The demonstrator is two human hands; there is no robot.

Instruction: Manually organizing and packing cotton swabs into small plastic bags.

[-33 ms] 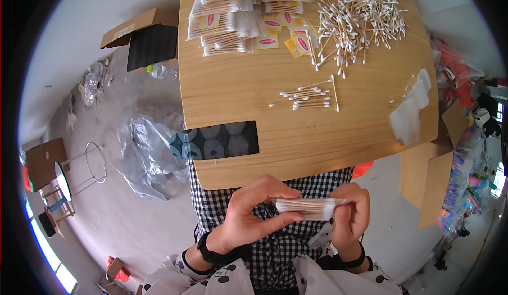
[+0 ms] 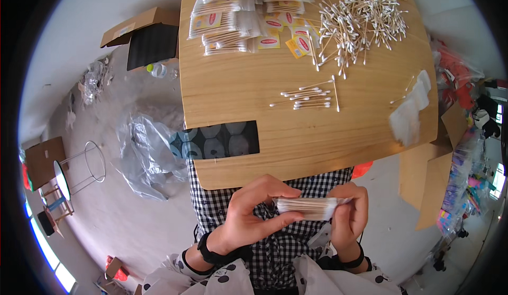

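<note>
My left hand [image 2: 248, 218] and my right hand [image 2: 349, 215] hold a small clear packet of wooden cotton swabs [image 2: 309, 207] between them, just below the near edge of a wooden table [image 2: 238, 94]. The left fingers pinch its left end and the right fingers grip its right end. On the table lie a small row of loose swabs [image 2: 309, 98], a big pile of loose swabs [image 2: 362, 17] at the far right, and stacked filled packets with red and yellow labels [image 2: 238, 14] at the far left. Empty clear sleeves [image 2: 410, 110] lie near the right edge.
A black patterned sheet [image 2: 217, 141] lies at the table's near left edge. On the floor to the left are an open cardboard box [image 2: 143, 35], a plastic bottle [image 2: 159, 70], crumpled clear plastic [image 2: 143, 152] and a wire stand [image 2: 84, 162]. Flat cardboard [image 2: 434, 189] leans at the right.
</note>
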